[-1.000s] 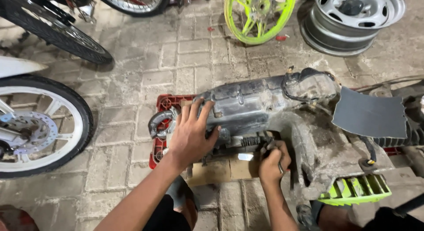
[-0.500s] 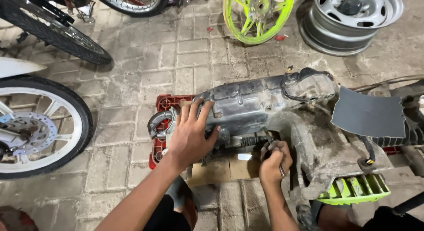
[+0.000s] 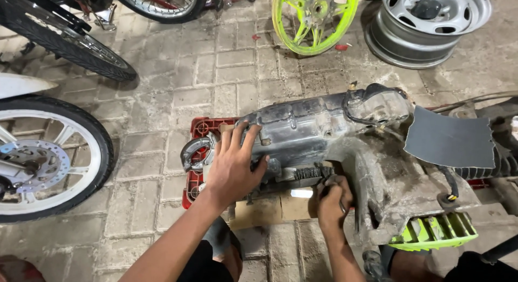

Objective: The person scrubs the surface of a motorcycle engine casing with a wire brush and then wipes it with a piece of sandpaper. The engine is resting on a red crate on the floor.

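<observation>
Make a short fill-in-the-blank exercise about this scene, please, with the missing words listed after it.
1. The left hand lies flat, fingers spread, on the grey ____ casing.
2. The casing rests on a ____ plastic crate.
3. The bright wheel rim lying near the steel rim is ____ in colour.
4. The right hand is closed around a small ____.

Missing words: engine; red; green; tool

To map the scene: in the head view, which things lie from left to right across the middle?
White motorcycle wheel → red crate → left hand → right hand → grey mudflap.
</observation>
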